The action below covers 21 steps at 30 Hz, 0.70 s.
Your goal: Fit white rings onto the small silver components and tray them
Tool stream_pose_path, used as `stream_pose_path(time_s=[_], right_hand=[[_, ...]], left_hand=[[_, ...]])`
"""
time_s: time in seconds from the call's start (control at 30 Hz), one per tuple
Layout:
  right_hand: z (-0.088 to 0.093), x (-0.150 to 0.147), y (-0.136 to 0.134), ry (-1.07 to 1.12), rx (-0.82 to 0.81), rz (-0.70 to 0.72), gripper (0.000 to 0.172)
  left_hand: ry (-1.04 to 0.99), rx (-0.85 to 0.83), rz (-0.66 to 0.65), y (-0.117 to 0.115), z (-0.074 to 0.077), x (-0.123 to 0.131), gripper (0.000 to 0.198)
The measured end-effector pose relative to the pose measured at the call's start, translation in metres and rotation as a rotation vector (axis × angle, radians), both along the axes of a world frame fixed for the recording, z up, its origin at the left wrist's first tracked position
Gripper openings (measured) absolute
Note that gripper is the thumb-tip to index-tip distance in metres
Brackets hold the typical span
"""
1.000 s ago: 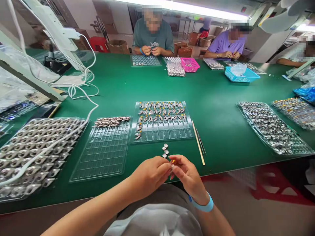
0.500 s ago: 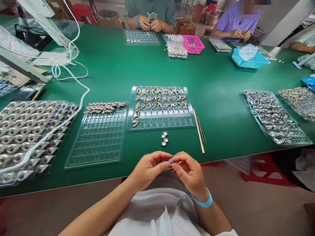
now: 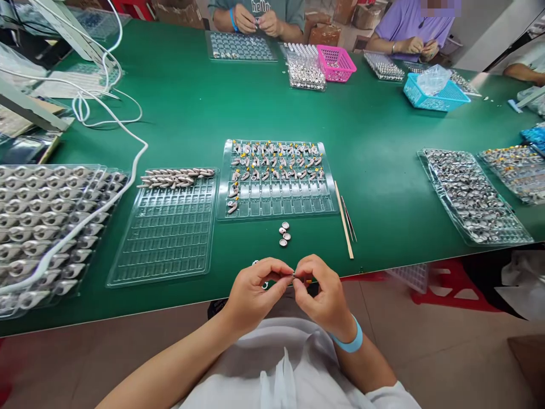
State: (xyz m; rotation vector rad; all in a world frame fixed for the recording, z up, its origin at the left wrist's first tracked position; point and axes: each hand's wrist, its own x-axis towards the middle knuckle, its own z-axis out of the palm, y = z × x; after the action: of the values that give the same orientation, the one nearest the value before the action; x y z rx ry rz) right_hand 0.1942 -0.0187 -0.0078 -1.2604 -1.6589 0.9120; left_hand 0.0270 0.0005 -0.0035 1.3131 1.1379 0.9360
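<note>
My left hand (image 3: 254, 291) and my right hand (image 3: 324, 294) meet fingertip to fingertip at the table's near edge. Pinched between them is a small metal part (image 3: 293, 276), mostly covered by the fingers. A yellow bit (image 3: 309, 281) shows beneath the right fingers. Small pale rings (image 3: 264, 285) peek out beside my left hand. Beyond the hands lie several round silvery caps (image 3: 284, 235) in a loose cluster. Farther off, a clear tray (image 3: 276, 205) carries rows of small grey parts with yellow bits; its lower rows are mostly bare.
A thin wooden stick (image 3: 344, 221) and tweezers (image 3: 349, 220) lie right of the tray. Leftward are another clear tray (image 3: 164, 244) and stacked trays of grey parts (image 3: 38, 227) crossed by a white cable (image 3: 138, 165). Trays of metal parts (image 3: 477, 199) lie right. Co-workers (image 3: 255, 17) sit opposite.
The view has shifted slightly, so the table things sit higher in the picture. The held part has turned and shows less between my fingertips. Pale rings now show by my left hand.
</note>
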Motion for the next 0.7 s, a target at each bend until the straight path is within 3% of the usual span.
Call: stream_pose_path(time_s=[0.3,0.7], right_hand=[[-0.004,-0.002,0.000,-0.028,0.051,0.007,0.012],[0.006,0.010,0.009,-0.557,0.289,0.244,0.014]], left_hand=[[-0.022,-0.077,-0.068,-0.002,0.001,-0.002,0.011],[0.432,0.175,-0.411,0.012,0.015,-0.016,0.014]])
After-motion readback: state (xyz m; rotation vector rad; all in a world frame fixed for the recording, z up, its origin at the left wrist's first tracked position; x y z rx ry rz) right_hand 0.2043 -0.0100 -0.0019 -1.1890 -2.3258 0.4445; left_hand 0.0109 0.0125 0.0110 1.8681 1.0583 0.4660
